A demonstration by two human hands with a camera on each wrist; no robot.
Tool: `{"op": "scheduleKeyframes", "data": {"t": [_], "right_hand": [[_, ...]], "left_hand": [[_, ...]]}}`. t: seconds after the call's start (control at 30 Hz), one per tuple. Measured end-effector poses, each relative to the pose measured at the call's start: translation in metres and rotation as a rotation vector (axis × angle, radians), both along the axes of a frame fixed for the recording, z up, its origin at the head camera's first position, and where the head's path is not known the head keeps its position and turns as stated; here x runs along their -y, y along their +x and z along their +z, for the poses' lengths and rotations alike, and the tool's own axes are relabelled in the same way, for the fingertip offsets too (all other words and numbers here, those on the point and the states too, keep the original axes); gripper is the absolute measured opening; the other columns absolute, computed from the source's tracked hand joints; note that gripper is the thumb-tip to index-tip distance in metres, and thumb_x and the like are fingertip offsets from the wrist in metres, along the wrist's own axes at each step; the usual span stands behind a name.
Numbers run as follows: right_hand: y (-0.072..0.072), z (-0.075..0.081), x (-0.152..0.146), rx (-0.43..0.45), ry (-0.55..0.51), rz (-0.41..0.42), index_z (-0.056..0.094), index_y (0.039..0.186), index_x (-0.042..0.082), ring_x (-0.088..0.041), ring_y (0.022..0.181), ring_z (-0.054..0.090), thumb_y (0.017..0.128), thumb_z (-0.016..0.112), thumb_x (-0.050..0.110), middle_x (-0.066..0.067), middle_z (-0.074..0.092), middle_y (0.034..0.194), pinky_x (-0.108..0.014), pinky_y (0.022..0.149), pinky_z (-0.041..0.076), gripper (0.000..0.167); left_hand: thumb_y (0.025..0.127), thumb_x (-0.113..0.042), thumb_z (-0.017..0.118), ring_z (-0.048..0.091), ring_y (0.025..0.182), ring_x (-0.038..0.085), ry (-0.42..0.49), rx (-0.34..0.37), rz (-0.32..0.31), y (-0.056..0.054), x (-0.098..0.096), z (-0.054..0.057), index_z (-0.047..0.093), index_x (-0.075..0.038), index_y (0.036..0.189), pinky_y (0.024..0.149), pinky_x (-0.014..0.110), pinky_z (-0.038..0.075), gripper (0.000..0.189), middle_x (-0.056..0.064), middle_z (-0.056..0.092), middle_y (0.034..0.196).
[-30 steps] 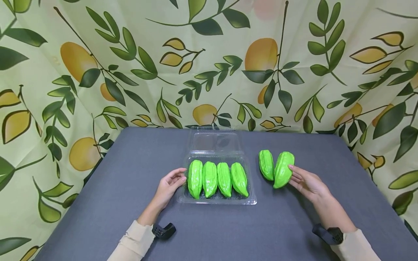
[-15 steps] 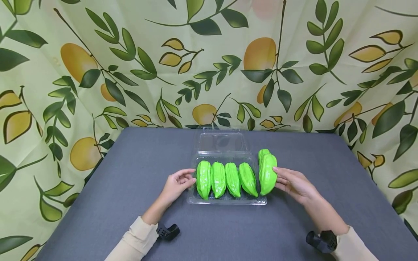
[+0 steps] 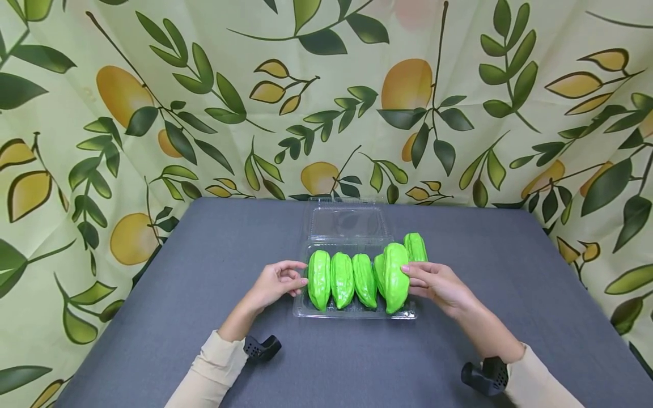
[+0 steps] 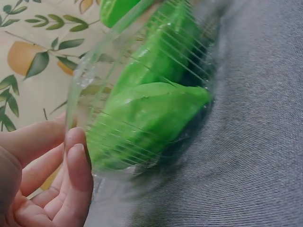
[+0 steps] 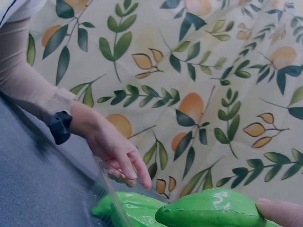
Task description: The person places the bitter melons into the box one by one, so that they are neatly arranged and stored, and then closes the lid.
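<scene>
My left hand [image 3: 278,283] pinches the left wall of a clear plastic clamshell container [image 3: 352,314], thumb and fingers at its edge in the left wrist view. Inside lie several glossy green star fruits [image 3: 319,280] side by side, points towards me. My right hand [image 3: 441,286] grips another star fruit [image 3: 395,277] between thumb and fingers, over the container's right end. It partly covers the rightmost fruit there. In the right wrist view, the held star fruit [image 5: 213,208] shows its pointed end towards the container. One more star fruit [image 3: 415,247] lies right of the container, partly behind my right hand.
The container's clear lid [image 3: 349,222] lies folded back, away from me. Grey cloth covers the table [image 3: 229,232]. A curtain [image 3: 326,113] printed with leaves and fruit hangs behind it and at both sides. Each wrist carries a black camera [image 3: 262,347].
My right hand has carried its star fruit leftwards from the table to over the container's right end. The container, with my left hand, has shifted slightly right.
</scene>
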State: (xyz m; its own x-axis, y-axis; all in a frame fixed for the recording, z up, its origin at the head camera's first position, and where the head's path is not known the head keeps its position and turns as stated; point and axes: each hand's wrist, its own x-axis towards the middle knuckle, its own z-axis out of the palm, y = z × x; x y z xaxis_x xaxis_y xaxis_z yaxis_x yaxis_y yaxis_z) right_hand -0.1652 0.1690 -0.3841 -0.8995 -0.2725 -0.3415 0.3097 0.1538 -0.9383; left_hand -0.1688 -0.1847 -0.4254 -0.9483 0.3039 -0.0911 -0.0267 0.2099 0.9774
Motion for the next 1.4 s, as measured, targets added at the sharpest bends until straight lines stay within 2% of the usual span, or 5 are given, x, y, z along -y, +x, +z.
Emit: {"op": "scheduleKeyframes", "data": {"t": [0.2, 0.3, 0.6, 1.03, 1.4], "right_hand": [[0.001, 0.002, 0.014, -0.019, 0.050, 0.005, 0.034, 0.140, -0.014, -0.003, 0.098, 0.063, 0.094, 0.059, 0.029, -0.021, 0.054, 0.134, -0.025, 0.089, 0.056, 0.067], [0.000, 0.002, 0.021, -0.031, 0.055, 0.012, 0.035, 0.139, -0.014, -0.006, 0.100, 0.063, 0.094, 0.059, 0.029, -0.028, 0.048, 0.139, -0.027, 0.091, 0.056, 0.066], [-0.005, -0.001, 0.039, -0.034, 0.085, 0.023, 0.037, 0.139, -0.012, -0.022, 0.113, 0.060, 0.094, 0.059, 0.027, -0.029, 0.043, 0.143, -0.033, 0.096, 0.055, 0.063], [-0.011, -0.001, 0.065, -0.059, 0.108, 0.040, 0.040, 0.138, -0.011, -0.030, 0.110, 0.066, 0.092, 0.064, 0.027, -0.031, 0.048, 0.139, -0.036, 0.093, 0.056, 0.065], [-0.014, -0.008, 0.082, -0.037, 0.109, 0.039, 0.041, 0.136, -0.011, -0.037, 0.114, 0.063, 0.092, 0.064, 0.029, -0.031, 0.048, 0.138, -0.038, 0.093, 0.056, 0.064]], "left_hand": [[0.089, -0.001, 0.063, 0.062, 0.068, -0.001, -0.012, 0.002, -0.061, 0.003, 0.003, 0.001, 0.046, 0.013, 0.132, 0.067, 0.018, 0.055, 0.049, -0.003, 0.059, 0.082], [0.089, 0.000, 0.063, 0.061, 0.070, -0.002, -0.019, -0.003, -0.076, 0.004, 0.004, 0.002, 0.045, 0.012, 0.134, 0.069, 0.017, 0.054, 0.050, -0.002, 0.057, 0.083], [0.089, 0.000, 0.063, 0.060, 0.070, -0.002, -0.045, -0.014, -0.078, 0.004, 0.004, 0.004, 0.046, 0.012, 0.133, 0.069, 0.018, 0.053, 0.049, -0.001, 0.056, 0.084], [0.089, 0.000, 0.062, 0.060, 0.069, -0.002, -0.041, -0.011, -0.075, 0.002, 0.003, 0.005, 0.047, 0.011, 0.132, 0.069, 0.018, 0.052, 0.047, -0.002, 0.056, 0.083], [0.089, 0.000, 0.062, 0.059, 0.069, -0.002, -0.053, -0.001, -0.025, 0.001, 0.000, 0.001, 0.048, 0.007, 0.134, 0.068, 0.019, 0.053, 0.047, -0.003, 0.053, 0.087]]}}
